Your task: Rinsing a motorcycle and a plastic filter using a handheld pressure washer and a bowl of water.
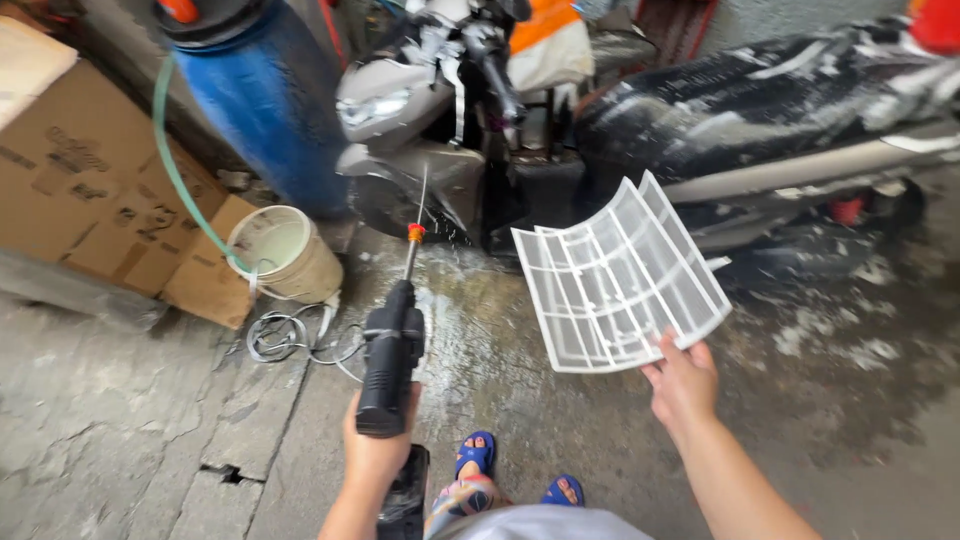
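Observation:
My left hand (pixel 378 445) grips a black pressure-washer spray gun (pixel 392 350). Its thin lance with an orange collar (pixel 415 232) points away from me, and a water jet leaves it toward a parked scooter. My right hand (pixel 684 380) holds a white, curved mesh air filter panel (pixel 618 275) by its lower right corner, raised above the wet ground to the right of the gun.
Two soapy scooters (pixel 440 110) (pixel 770 110) stand ahead. A blue barrel (pixel 265 90), a cream bucket (pixel 285 250) with a green hose (pixel 180 170), cardboard boxes (pixel 90 190) and coiled cable (pixel 285 335) lie left. My feet in blue sandals (pixel 478 455) stand on wet concrete.

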